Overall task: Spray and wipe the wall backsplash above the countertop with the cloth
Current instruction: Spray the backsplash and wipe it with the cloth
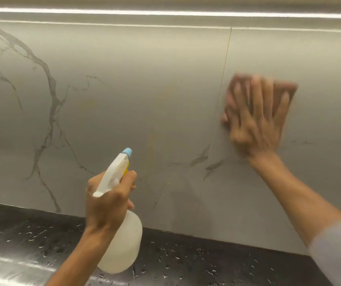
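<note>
Nearest me, my left hand [107, 205] was wrapped around the spray bottle [122, 244] over the dark countertop [206, 263]. Farther right, my right hand [256, 120] pressed flat, fingers spread, on the cloth [285, 89] against the grey veined backsplash [144, 89]: wiping, I judged; next, more spray leftward, under the light strip [165, 12].

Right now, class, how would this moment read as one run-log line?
left hand: holding spray bottle above countertop | right hand: pressing cloth flat on backsplash | phase: wiping
</note>
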